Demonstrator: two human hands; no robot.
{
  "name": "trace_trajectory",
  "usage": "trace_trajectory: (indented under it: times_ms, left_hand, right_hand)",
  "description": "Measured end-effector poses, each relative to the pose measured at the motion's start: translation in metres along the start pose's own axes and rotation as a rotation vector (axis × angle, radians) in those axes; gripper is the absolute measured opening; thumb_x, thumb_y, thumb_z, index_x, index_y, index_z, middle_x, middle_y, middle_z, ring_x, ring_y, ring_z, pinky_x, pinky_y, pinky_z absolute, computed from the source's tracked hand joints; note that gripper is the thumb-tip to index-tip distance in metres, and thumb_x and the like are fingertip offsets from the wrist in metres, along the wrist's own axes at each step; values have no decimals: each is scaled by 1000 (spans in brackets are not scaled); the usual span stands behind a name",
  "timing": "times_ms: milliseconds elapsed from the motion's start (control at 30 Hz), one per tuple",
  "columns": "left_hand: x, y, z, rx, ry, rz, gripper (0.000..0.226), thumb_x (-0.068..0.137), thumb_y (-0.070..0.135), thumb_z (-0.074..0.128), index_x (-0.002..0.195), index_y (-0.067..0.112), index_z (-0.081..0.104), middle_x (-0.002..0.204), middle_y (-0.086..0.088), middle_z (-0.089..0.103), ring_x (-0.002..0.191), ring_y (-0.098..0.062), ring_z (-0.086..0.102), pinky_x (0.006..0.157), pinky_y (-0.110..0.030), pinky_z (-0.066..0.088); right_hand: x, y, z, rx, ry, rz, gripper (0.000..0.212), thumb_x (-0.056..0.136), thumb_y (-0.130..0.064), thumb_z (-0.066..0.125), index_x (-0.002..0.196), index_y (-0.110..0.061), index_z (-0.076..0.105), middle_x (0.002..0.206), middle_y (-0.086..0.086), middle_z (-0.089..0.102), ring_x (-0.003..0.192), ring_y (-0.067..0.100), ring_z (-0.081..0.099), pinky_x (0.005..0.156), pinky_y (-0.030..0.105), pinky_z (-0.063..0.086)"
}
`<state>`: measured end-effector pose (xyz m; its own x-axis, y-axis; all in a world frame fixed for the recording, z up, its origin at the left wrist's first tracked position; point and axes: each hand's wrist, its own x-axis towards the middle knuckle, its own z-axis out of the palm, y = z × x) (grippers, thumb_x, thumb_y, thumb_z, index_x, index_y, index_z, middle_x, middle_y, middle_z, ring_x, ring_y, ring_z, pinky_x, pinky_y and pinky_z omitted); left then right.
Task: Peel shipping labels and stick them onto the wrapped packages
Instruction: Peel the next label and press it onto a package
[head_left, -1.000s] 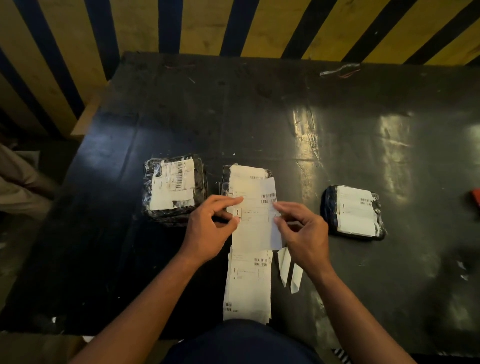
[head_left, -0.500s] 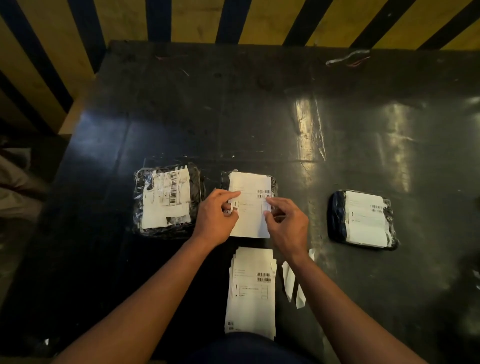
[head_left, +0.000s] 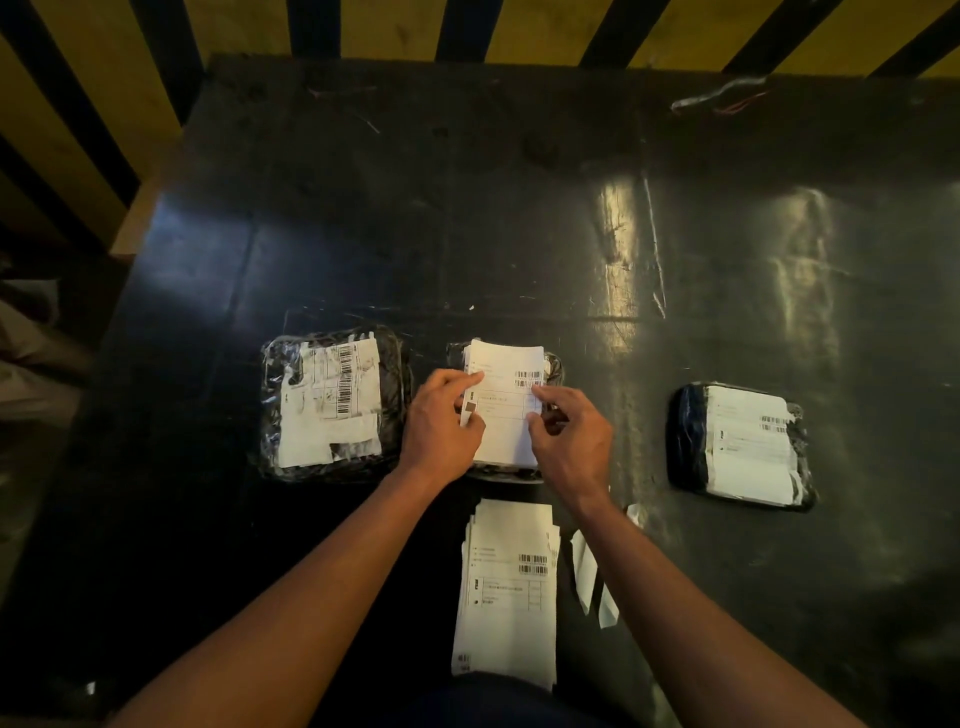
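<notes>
Shipping label (head_left: 506, 410) covers nearly all of the middle package (head_left: 555, 366), so only that package's dark wrapped edges show; the label's print is too small to read. To the left lies a package with a crumpled label (head_left: 332, 402), and well to the right a third labelled package (head_left: 740, 444). A stack of labels (head_left: 506, 592) sits near the table (head_left: 467, 208) edge, with backing strips (head_left: 589, 571) beside it. The left hand (head_left: 441, 423) pinches the label's left edge; the right hand (head_left: 571, 441) pinches its right edge with loosely curled fingers.
</notes>
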<state>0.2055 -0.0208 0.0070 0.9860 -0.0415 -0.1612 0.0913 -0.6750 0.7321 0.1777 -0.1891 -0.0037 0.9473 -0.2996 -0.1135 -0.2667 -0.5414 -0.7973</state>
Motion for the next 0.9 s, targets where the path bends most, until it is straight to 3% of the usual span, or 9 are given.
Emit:
trace_trajectory:
  times_ms: [133, 233, 333, 533, 700, 800, 900]
  left_hand:
    - [1, -2, 2, 28, -4, 2, 56, 88, 2, 74, 140, 17, 63, 129, 6, 54, 112, -16, 61, 96, -32, 59]
    - [-1, -2, 2, 44, -6, 7, 57, 89, 2, 74, 142, 16, 61, 130, 6, 51, 113, -13, 59, 98, -29, 57]
    - [-2, -3, 3, 66, 3, 23, 58, 88, 3, 74, 142, 15, 61, 128, 4, 48, 115, -13, 56, 101, -28, 55]
    - [-2, -3, 5, 130, 11, 5, 58, 87, 8, 76, 143, 15, 61, 132, 0, 42, 122, -15, 51, 105, -30, 52]
    - [-12, -1, 5, 251, 29, 90, 52, 90, 10, 72, 140, 17, 62, 143, -1, 40, 132, -20, 37, 110, -27, 43]
    - [-19, -5, 6, 284, -32, 198, 50, 92, 11, 66, 141, 14, 60, 146, -1, 47, 139, -20, 36, 117, -36, 41]
    - [-25, -10, 7, 285, -86, 232, 56, 94, 15, 65, 148, 15, 54, 154, -2, 46, 146, -20, 35, 122, -39, 35]
  right_hand:
    - [2, 1, 3, -41, -19, -14, 32, 90, -13, 78, 121, -12, 73, 127, -1, 69, 94, 5, 64, 75, 0, 49]
    - [3, -1, 2, -93, -30, -59, 33, 90, -14, 78, 123, -13, 72, 125, -2, 69, 97, 9, 67, 85, 21, 61]
    - [4, -4, 2, -206, -46, -85, 35, 90, -19, 77, 125, -16, 71, 125, -5, 68, 93, 13, 69, 84, 34, 63]
    - [6, -10, 2, -389, -87, -112, 43, 92, -33, 74, 133, -21, 66, 127, -3, 59, 112, 16, 56, 86, 30, 53]
    - [6, 5, -6, -396, -38, -62, 46, 87, -42, 78, 129, -26, 68, 124, 2, 49, 108, 16, 54, 78, 32, 57]
    - [2, 18, -9, -525, -33, -284, 39, 91, -35, 72, 129, -23, 69, 134, 7, 55, 120, 24, 53, 90, 42, 52]
    - [-3, 24, -5, -621, -187, -543, 45, 101, -37, 48, 143, -24, 57, 154, 6, 51, 145, 27, 42, 110, 46, 37]
